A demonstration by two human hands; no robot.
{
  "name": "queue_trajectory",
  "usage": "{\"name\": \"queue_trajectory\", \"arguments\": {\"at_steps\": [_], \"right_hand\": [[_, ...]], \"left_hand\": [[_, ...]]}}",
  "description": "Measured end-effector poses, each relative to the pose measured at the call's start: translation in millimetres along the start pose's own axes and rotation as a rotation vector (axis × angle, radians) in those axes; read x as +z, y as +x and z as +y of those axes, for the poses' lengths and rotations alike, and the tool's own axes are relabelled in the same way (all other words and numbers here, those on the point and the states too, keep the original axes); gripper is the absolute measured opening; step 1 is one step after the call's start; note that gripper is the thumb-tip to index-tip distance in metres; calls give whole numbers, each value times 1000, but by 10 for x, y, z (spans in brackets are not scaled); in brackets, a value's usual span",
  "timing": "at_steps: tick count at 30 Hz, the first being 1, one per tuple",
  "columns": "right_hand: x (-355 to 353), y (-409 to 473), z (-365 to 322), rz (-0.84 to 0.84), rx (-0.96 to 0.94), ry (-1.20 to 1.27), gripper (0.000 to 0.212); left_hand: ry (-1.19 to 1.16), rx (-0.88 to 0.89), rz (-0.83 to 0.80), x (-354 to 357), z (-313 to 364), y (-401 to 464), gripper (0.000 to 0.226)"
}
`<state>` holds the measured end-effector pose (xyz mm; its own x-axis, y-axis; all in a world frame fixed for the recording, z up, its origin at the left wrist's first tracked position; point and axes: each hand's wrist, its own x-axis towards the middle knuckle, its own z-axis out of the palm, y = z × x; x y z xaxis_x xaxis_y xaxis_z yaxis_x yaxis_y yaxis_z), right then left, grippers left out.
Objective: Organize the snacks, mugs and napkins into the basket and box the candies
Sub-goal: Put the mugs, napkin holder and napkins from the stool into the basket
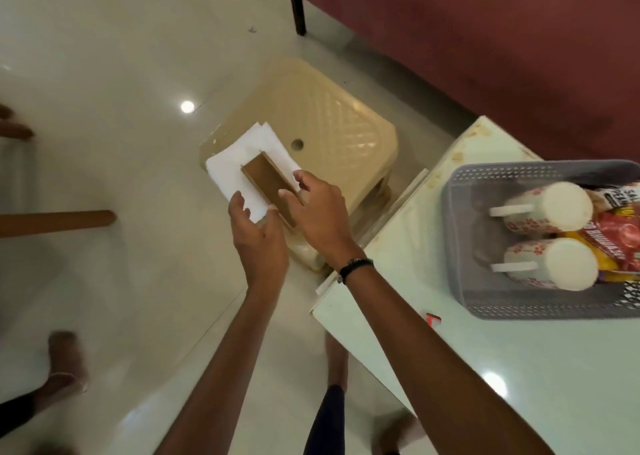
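A stack of white napkins (228, 174) lies on a beige plastic stool (332, 122), with a brown wooden box (266, 177) resting on top of it. My left hand (258, 236) grips the near edge of the napkins, thumb on top. My right hand (317, 208) holds the right side and near end of the brown box. To the right, a grey plastic basket (460, 246) stands on the table. It holds two white floral mugs (547, 206) (550, 264) lying on their sides and several snack packets (613, 236) at its right side.
The pale green table (485, 368) fills the lower right, with a small red-and-white scrap (433, 319) near its left edge. A dark red sofa (485, 38) stands behind. A wooden pole (55, 220) and another person's feet (65, 361) are on the tiled floor at left.
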<state>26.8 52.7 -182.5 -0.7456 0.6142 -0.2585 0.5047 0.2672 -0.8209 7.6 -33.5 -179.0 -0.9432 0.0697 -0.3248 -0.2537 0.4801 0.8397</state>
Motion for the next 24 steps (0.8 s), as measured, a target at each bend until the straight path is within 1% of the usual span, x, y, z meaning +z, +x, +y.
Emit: {"name": "queue_trajectory", "arguments": {"at_steps": [2,4,6,9,12,15,19,21,24], "right_hand": [[68,61,0,-22,-14,-112,41],[117,96,3,-26,-17,-198,33],[153,112,25,-15,-18,-254,27],[183,124,69,6,-10,-291,28],[185,134,99,20,-11,-271,28],[158,116,115,29,-50,-257,29],[26,-28,158,64,-65,-158,29],[-104,-178,194,97,-47,-95,30],[-388,-463,308,166,-9,-64,30]], "left_hand": [[-8,-65,-91,6,2,73,57],[6,-89,-173,19,7,112,61],[-6,-94,-237,33,10,134,60],[-10,-79,-287,52,18,158,55],[6,-66,-290,74,-3,181,52],[41,-45,-270,94,-11,186,52],[89,29,-280,126,49,31,51],[94,67,-304,159,92,-125,52],[84,140,-396,247,174,-443,49]]}}
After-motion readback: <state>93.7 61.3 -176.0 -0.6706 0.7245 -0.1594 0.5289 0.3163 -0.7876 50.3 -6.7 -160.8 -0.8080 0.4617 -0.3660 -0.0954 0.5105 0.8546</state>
